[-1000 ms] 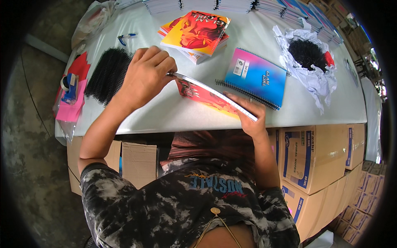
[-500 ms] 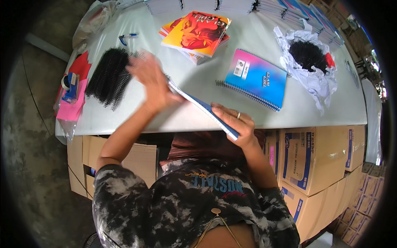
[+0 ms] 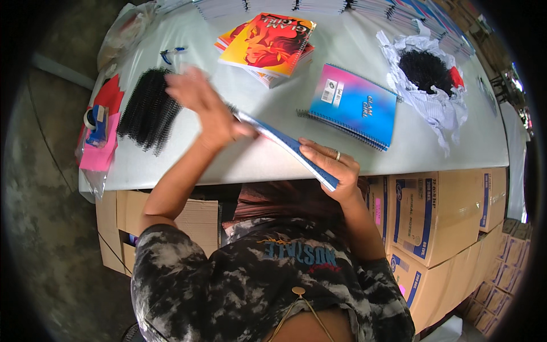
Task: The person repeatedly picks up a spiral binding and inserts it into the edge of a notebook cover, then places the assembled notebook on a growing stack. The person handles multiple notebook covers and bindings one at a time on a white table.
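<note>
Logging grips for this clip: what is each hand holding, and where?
Right hand grips the thin blue-edged notebook at its near end; blurred left hand meets its far end.

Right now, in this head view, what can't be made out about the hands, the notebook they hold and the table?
- Left hand: motion-blurred, so its fingers and any contact with the black spiral coils are unclear.
- Held notebook: seen edge-on, cover hidden; the right hand covers its near end.
- Stacks along the far table edge: cut off by the top of the picture.
- Blue-handled tool: too small to identify.
</note>
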The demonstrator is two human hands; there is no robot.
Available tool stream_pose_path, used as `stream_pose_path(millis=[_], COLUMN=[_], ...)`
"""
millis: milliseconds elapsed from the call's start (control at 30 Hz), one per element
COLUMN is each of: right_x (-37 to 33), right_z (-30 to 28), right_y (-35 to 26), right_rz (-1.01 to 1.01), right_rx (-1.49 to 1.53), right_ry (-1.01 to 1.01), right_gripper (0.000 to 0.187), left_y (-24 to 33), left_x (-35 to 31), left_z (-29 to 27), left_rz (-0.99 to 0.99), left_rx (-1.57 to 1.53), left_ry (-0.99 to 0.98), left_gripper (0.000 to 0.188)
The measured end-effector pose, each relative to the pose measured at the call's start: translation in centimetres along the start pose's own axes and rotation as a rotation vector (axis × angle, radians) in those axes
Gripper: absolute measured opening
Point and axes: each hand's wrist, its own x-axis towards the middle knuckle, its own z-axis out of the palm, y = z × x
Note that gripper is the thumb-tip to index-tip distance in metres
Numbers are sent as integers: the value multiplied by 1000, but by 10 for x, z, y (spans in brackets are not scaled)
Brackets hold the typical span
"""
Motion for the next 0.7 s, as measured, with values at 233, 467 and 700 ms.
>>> stream_pose_path(millis=[233, 467, 700], right_x=[-4, 2, -1], right_z=[-5, -3, 4], right_y=[-5, 5, 3], right_rz=[-57, -89, -97], right_rx=[-18, 12, 5], right_ry=[-11, 15, 6], right_gripper=[30, 27, 32], left_y=[-35, 1, 31], left_x=[17, -31, -65], left_z=[-43, -31, -32], left_rz=[223, 311, 361], left_rx=[134, -95, -123], left_ry=[58, -123, -321], left_gripper=[104, 104, 104])
